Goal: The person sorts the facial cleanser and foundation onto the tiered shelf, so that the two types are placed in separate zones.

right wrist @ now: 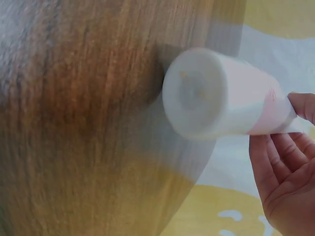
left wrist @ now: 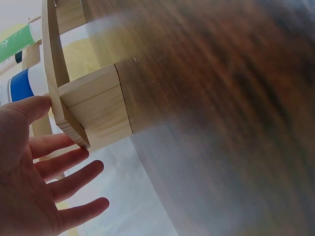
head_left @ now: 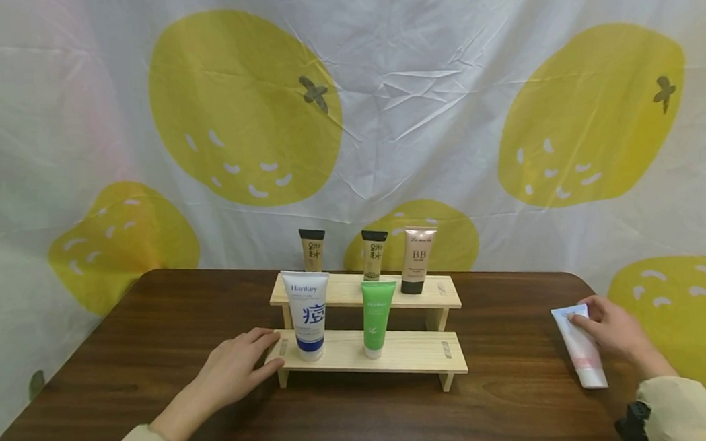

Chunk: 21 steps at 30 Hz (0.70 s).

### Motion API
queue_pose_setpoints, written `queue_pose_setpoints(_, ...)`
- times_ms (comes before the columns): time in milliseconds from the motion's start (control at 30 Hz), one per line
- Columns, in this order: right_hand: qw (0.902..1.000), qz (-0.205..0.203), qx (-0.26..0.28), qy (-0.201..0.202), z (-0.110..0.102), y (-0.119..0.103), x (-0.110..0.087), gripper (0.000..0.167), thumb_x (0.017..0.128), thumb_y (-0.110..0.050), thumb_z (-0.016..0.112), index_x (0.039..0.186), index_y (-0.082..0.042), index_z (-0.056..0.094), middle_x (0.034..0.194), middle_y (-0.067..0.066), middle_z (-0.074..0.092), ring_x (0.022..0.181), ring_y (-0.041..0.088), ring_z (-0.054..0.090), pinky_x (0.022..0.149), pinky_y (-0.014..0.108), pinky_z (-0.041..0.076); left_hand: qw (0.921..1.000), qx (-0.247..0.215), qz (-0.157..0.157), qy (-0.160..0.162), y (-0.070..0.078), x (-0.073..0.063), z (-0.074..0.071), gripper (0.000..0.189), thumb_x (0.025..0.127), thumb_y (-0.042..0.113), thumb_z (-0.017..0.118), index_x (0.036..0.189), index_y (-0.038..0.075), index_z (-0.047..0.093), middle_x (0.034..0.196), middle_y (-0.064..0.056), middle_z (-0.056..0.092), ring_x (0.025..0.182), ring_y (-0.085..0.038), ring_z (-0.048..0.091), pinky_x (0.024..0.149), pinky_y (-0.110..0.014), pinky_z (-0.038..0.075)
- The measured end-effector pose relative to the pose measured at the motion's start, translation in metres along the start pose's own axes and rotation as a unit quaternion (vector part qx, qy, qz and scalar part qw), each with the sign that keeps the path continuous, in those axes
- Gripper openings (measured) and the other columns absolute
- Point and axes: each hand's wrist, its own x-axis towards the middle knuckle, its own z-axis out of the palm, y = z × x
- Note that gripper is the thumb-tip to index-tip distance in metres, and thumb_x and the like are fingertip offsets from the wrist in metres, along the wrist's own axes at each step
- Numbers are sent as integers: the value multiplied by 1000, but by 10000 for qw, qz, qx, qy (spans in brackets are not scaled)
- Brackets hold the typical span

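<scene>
At the right of the table, my right hand pinches a white and pink squeeze tube near its flat end, cap downward. The right wrist view shows the tube's round white cap, with the thumb on one side and fingers on the other. My left hand touches the left end of a two-tier wooden display stand, its fingers loosely extended in the left wrist view. On the lower step stand a white and blue Hankey tube and a green tube, both upright on their caps.
The upper step carries two beige tubes with black ends and a pinkish BB tube. The stand sits on a dark brown wooden table. Behind hangs a white curtain with yellow fruit prints.
</scene>
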Motion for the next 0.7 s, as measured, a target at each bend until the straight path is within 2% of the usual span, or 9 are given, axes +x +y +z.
queue_pose_setpoints(233,9998,-142,147,6,-2,-9,0,30,85,-21,59,99,4,50,78,14,55,65,21,48,51,31,39,10000,1,-18,26,0,0,-1,44,84,38,57,113,4,59,108,-11,56,91,-28,57,72,-45,45)
queue_pose_setpoints(467,9988,-390,175,229,-3,-17,0,19,88,-17,55,98,-1,50,69,6,49,59,18,43,47,27,37,10000,6,-23,19,0,0,0,44,84,38,57,113,4,59,108,-11,57,90,-27,57,71,-44,45)
queue_pose_setpoints(700,9979,-560,264,186,-7,-24,2,17,88,-17,55,95,-2,51,66,3,51,56,9,43,46,24,38,10000,-17,8,54,0,0,1,45,84,38,57,113,4,59,107,-10,57,90,-27,57,71,-44,45)
